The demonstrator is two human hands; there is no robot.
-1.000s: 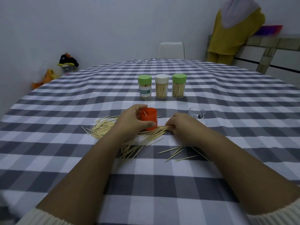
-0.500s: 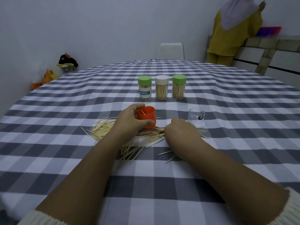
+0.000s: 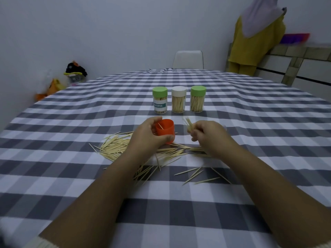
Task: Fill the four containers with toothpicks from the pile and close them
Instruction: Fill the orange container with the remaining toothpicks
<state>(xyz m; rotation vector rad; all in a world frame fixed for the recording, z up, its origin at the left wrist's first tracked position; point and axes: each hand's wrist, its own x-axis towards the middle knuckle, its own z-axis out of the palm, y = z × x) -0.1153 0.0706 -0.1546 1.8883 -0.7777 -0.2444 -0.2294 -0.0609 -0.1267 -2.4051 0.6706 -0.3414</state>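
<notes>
Your left hand point(image 3: 146, 138) grips the orange cup point(image 3: 164, 130), fingers curled round its near side, and the cup sits tilted with its open mouth turned toward your right hand point(image 3: 207, 135). Inside the cup you can see 1 toothpick leaning against the wall; whether more lie deeper in cannot be told. Your right hand is just beside the cup, lifted off the cloth, pinching a small bundle of toothpicks point(image 3: 189, 125) whose tips stick up and lean toward the cup.

Below and between both hands the toothpick pile point(image 3: 116, 147) spreads over the checked tablecloth point(image 3: 179, 212), with a few strays near your right forearm.

Beyond your hands, well apart from them, 3 closed jars stand upright in a row, close together: a green-lidded jar with a label point(image 3: 160, 102) ahead of your left hand, a white-lidded jar point(image 3: 178, 99) in the middle, and a second green-lidded jar point(image 3: 198, 99) ahead of your right hand. All 3 show toothpicks packed upright through their clear walls.
</notes>
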